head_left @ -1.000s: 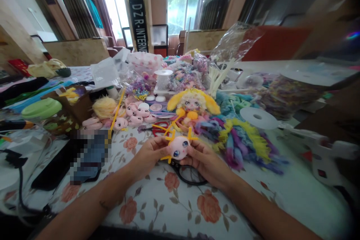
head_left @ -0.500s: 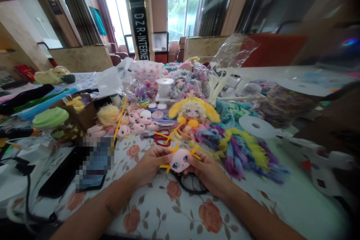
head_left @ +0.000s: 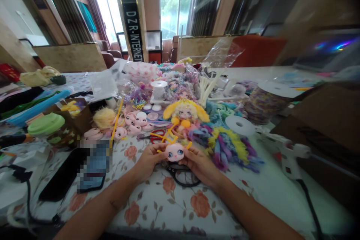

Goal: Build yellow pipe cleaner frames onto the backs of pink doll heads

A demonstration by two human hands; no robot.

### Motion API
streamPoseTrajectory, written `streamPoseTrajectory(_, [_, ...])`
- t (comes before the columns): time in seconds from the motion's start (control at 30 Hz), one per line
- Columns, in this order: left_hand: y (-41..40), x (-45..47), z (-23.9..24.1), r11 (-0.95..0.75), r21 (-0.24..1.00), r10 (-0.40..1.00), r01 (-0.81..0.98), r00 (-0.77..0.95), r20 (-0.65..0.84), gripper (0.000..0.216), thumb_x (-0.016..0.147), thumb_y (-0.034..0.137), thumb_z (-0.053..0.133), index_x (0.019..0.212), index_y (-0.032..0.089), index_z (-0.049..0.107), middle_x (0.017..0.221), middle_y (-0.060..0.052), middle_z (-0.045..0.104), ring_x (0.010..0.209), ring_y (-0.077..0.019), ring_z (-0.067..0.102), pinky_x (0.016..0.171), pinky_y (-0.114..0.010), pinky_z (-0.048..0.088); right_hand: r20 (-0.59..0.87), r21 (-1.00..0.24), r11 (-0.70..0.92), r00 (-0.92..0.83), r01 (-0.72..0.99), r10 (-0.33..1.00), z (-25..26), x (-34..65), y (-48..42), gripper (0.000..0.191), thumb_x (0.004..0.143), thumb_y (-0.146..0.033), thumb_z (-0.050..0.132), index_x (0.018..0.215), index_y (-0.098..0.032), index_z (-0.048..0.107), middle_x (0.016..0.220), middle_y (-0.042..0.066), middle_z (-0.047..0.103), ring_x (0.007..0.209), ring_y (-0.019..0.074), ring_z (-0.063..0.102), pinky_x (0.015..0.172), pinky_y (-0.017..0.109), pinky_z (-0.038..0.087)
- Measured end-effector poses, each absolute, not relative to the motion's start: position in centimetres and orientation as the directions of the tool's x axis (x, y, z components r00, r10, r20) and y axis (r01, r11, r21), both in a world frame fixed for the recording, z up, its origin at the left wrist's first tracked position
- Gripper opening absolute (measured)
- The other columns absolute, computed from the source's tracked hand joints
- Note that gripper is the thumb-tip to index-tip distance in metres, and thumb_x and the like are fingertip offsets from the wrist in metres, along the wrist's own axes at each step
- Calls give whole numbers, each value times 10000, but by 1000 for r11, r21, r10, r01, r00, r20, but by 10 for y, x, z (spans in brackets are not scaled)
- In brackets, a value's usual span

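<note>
Between my two hands is a pink doll face [head_left: 174, 153] with painted blue eyes, turned toward me. My left hand [head_left: 152, 159] pinches its left edge, and my right hand [head_left: 197, 163] grips its right edge. Yellow strips [head_left: 166, 135] stick up behind the face; how they join it is hidden. Just beyond lie scissors with red handles [head_left: 158, 137], partly covered by the strips. Under my hands, black-framed glasses [head_left: 182, 180] rest on the flowered tablecloth [head_left: 157, 210]. Farther back sits a finished-looking doll [head_left: 184, 114] with yellow drooping ears.
Several loose doll faces [head_left: 134, 122] and a yellow fluffy ball [head_left: 104, 117] lie to the left. A green-lidded cup [head_left: 46, 124] and phones [head_left: 94, 167] stand nearer. On the right are colourful yarn [head_left: 225, 146], a white spool [head_left: 240, 125] and a glue gun [head_left: 291, 157].
The view has shifted, so most things sit farther left. The doll face is tilted more upright, and the strips at its lower left no longer show. Both hands keep hold of it.
</note>
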State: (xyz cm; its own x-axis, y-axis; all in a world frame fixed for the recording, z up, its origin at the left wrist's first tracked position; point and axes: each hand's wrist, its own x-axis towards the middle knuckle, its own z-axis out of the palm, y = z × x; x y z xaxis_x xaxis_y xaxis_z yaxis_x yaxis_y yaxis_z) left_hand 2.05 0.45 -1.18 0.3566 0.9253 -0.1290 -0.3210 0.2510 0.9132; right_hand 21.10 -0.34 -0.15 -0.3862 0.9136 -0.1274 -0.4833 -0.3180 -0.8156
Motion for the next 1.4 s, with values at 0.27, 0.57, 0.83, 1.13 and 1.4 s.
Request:
streamPoseTrajectory(0.27, [4,21,3,207,947,942,-246,310,-125,374,661,271,760,1005,141,695,855,-68,694,683,-111,613,671,-216,464,-143,-806,-301,-326,-510,934,-7,210,-1,228,728,-327,732,867,-146,718,839,39,693,717,106,616,664,213,513])
streamPoseTrajectory(0.57, [14,32,24,209,956,947,-206,287,-145,391,624,267,785,976,118,703,756,-61,699,603,-92,591,604,-195,450,-153,-887,-250,-265,-388,952,-2,216,0,412,656,-298,786,1024,-170,651,935,43,703,721,134,643,666,261,530])
streamPoseTrajectory(0.83, [18,39,15,362,830,926,-424,269,-266,263,658,302,765,791,82,711,761,-71,689,674,-114,630,675,-214,509,-193,-875,-276,-235,-399,953,4,219,1,366,629,-289,801,947,-171,665,903,37,710,755,156,656,675,274,539])
streamPoseTrajectory(1.13, [18,34,9,472,754,878,-456,322,-355,237,697,301,739,838,113,703,800,-65,682,690,-114,623,645,-207,532,-190,-893,-277,-262,-354,946,-3,218,3,329,648,-276,787,936,-160,677,837,29,709,634,109,613,582,226,519])
streamPoseTrajectory(1.4, [13,43,4,339,832,933,-440,272,-237,245,657,297,773,789,115,676,799,-38,676,721,-99,620,730,-207,484,-168,-868,-261,-246,-422,955,-4,217,3,341,675,-331,765,960,-174,664,933,39,702,759,158,653,681,292,550])
